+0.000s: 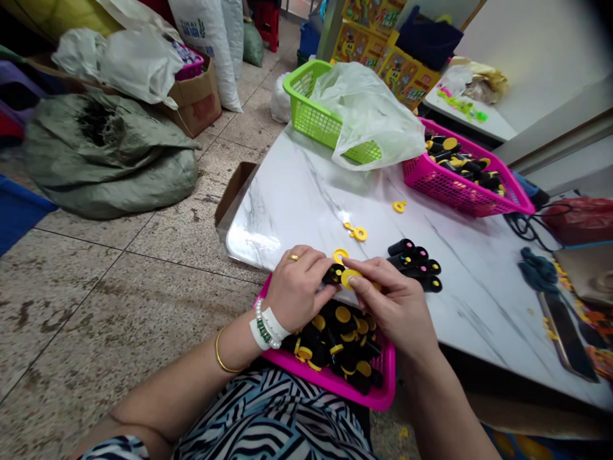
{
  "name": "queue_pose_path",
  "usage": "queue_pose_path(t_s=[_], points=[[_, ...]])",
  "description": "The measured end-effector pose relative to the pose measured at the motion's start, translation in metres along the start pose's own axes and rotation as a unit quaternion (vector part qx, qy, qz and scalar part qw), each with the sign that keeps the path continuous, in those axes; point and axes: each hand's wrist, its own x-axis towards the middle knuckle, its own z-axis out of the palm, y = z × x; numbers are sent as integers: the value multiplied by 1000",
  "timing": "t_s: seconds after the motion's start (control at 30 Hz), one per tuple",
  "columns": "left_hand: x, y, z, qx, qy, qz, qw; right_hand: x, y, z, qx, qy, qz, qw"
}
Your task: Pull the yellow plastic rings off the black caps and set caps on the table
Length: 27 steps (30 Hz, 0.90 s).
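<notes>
My left hand [299, 284] is closed around a small black tube [330, 275], its end turned toward the right. Between thumb and fingers, my right hand [400, 303] pinches a round yellow cap [350, 279] right beside that end; I cannot tell whether cap and tube touch. Below both hands is a pink basket [390, 383] full of black tubes with yellow caps [342, 314]. A yellow ring piece [340, 255] lies just beyond my fingers. Several uncapped black tubes [416, 265] lie in a group on the table, right of my right hand.
The white marbled table [306, 198] also bears loose yellow pieces [357, 232], a green basket [311, 121] with a plastic bag [368, 115], another pink basket [460, 191] of capped tubes, and a phone [567, 335]. A grey-green sack [115, 166] and cardboard box [194, 96] stand on the floor.
</notes>
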Motion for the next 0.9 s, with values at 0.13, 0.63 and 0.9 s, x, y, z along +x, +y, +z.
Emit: queue_pose_path(t_s=[0.13, 0.63, 0.9], points=[[0, -1, 0, -3, -14, 1, 1000, 15, 3, 3, 40, -54, 0, 998], [2, 2, -1, 46, -41, -24, 998, 21, 7, 13, 157, -29, 138, 978], [3, 3, -3, 48, -45, -19, 998, 20, 12, 12, 158, -17, 132, 978]])
